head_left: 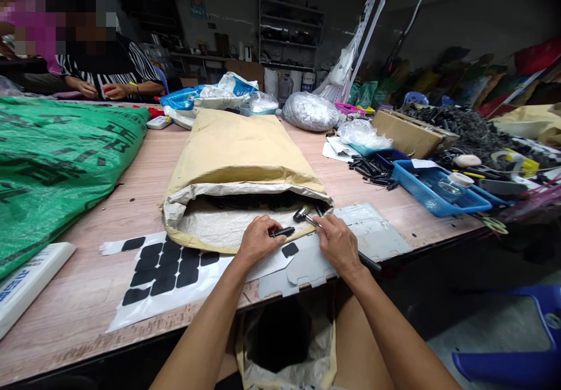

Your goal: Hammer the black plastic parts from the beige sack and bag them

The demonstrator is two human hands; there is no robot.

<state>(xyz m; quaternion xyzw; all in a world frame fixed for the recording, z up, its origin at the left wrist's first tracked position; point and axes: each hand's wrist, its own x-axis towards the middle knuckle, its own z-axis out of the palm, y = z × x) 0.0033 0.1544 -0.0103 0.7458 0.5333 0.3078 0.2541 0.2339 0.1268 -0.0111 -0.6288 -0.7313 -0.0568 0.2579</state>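
My left hand (262, 237) is closed round a small black cylindrical part (283, 232) near the front edge of the paper sack. In my right hand (338, 241) is a small hammer (301, 213), its dark head pointing left and its black grip sticking out under my wrist. The tan sack (249, 144) lies flat, its white-lined mouth facing me, with dark pieces inside. Under my hands is a grey board (363, 232). Left of it lies a white sheet with black rounded stickers (169, 267).
A green woven bag (56, 162) and a white box (33, 282) are at the left. Blue baskets (432, 188), black parts and a cardboard box (407, 133) crowd the right. An open sack (322, 355) stands below the table edge. A person sits across, back left.
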